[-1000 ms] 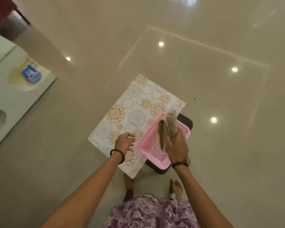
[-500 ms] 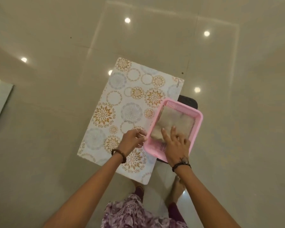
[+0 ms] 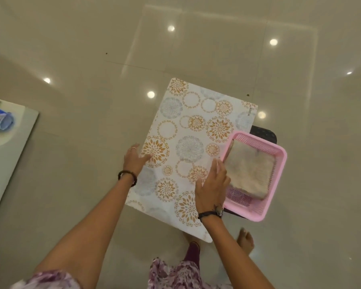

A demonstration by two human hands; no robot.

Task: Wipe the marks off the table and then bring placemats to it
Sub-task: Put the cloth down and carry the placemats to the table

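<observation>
A placemat (image 3: 188, 147) printed with orange and grey flower circles lies across a low dark stool (image 3: 266, 133) in front of me. A pink mesh basket (image 3: 277, 174) sits on the mat's right side, and a folded beige cloth (image 3: 248, 172) lies inside it. My left hand (image 3: 136, 160) is at the mat's left edge, thumb on top and fingers stretched past the edge. My right hand (image 3: 212, 184) hovers flat over the mat, fingers apart, just left of the basket and off the cloth.
The pale table (image 3: 15, 147) stands at the far left with a blue object (image 3: 0, 119) on it. Glossy beige floor tiles surround the stool. My bare feet (image 3: 246, 239) stand just below the mat's near edge.
My right hand laid the cloth flat in the basket and let go, sliding left onto the mat. My left hand moved from beside the basket to the mat's left edge.
</observation>
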